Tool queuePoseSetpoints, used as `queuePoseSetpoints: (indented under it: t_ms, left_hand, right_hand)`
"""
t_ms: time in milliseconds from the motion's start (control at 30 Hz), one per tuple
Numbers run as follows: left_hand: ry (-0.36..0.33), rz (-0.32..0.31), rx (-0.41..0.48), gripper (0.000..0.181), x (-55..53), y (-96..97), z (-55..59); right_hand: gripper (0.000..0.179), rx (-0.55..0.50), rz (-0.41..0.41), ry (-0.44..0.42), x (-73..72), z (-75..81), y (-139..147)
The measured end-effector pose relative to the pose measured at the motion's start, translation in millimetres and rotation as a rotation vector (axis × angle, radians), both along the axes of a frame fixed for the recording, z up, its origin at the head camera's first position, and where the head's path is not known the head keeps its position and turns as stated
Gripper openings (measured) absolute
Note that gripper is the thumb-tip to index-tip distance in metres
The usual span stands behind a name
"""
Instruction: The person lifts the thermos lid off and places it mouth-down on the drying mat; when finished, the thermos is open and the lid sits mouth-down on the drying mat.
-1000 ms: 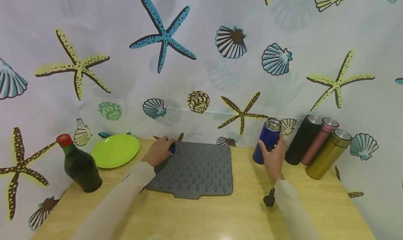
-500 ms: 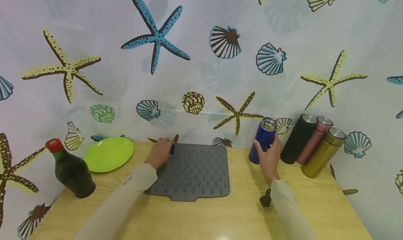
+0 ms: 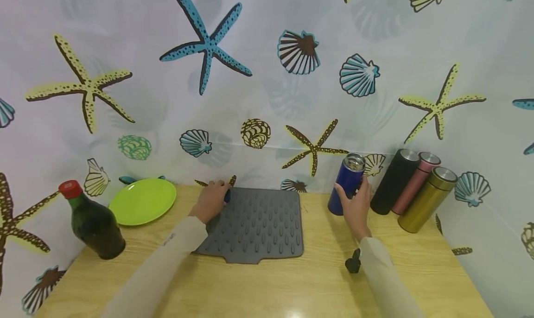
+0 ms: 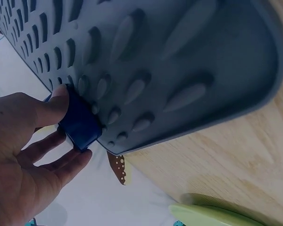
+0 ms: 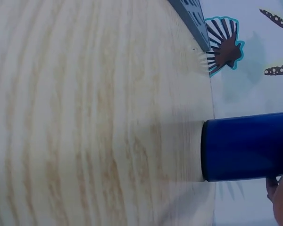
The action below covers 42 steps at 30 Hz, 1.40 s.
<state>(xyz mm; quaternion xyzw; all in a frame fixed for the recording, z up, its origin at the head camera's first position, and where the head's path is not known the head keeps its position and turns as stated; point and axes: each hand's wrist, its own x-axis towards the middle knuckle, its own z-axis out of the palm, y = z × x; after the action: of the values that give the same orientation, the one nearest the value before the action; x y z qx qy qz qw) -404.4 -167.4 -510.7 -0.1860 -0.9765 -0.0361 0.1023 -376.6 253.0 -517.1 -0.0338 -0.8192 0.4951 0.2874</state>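
Note:
In the head view, my left hand is at the far left corner of a dark grey ridged draining mat. Its thumb and fingers pinch a dark blue flask lid, which sits at the mat's corner in the left wrist view. On the right, my right hand grips a blue vacuum flask around its side. This flask stands upright near the back wall, its steel mouth uncovered. Seen from the right wrist, the flask's base is at the table's back edge, and only a bit of the hand shows.
Right of the blue flask stand a black flask, a pink flask and a gold flask, all capped. A lime green plate and a dark bottle with red cap are at the left. A patterned cloth hangs behind the table.
The head view has swung slightly to the right. Both hands, the lid and the flask keep their places on the mat and table.

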Motion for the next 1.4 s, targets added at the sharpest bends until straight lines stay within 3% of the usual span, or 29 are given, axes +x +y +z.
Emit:
queuePoseSetpoints:
  t_ms: [233, 600, 867, 1133, 1400]
  left_hand:
    - [-0.092, 0.039, 0.043, 0.050, -9.2, 4.3, 6.2]
    - [-0.117, 0.041, 0.056, 0.052, -10.6, 2.1, 4.5]
    - [-0.143, 0.058, -0.022, 0.046, -13.6, 4.1, 10.9]
    - [-0.182, 0.053, -0.017, 0.047, -12.5, 4.6, 11.2]
    - [-0.205, 0.063, -0.005, 0.046, -8.0, 5.1, 18.4]
  right_hand:
    - [0.094, -0.063, 0.088, -0.086, 2.4, 19.5, 8.6]
    - [0.091, -0.054, 0.161, -0.185, 10.4, 29.7, 12.2]
    - [0.092, 0.018, 0.213, -0.240, 13.1, 34.4, 20.5]
    - [0.080, 0.047, 0.218, -0.142, 33.9, 41.0, 39.9]
    - [0.038, 0.209, 0.068, 0.101, 41.4, 44.1, 66.5]
